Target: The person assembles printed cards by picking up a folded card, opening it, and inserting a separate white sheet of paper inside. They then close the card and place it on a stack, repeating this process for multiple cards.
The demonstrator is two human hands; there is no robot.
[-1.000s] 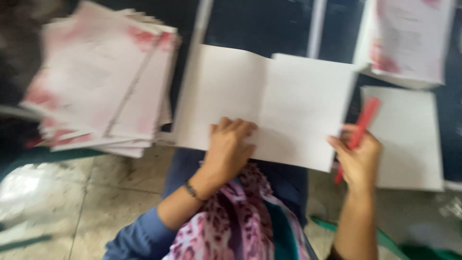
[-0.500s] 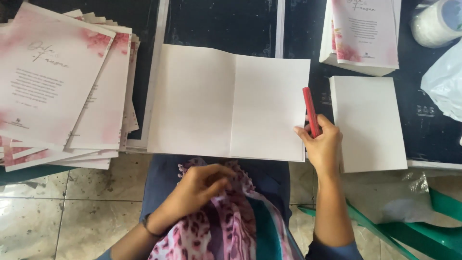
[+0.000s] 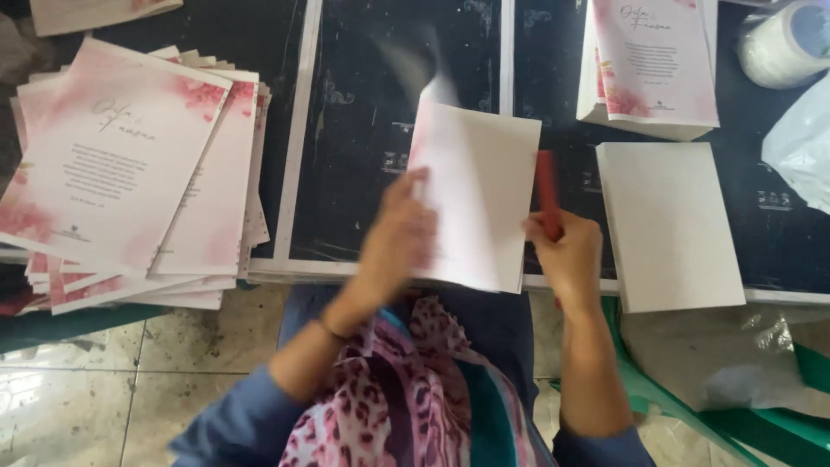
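While the left hand [image 3: 399, 229] presses blurred on a folded white sheet [image 3: 480, 195], its fingers spread flat on the paper rather than closed around it, the right hand [image 3: 566, 251] is clamped on a red tool [image 3: 547, 192] just beside the sheet's right edge. That sheet lies on the dark table [image 3: 363, 104], between a fanned pile of pink printed cards [image 3: 130, 164] and a white stack [image 3: 667, 223].

The left hand [image 3: 393, 238] comes up from the lap and flips the left half of the card [image 3: 480, 195] over. Now the card is folded shut.
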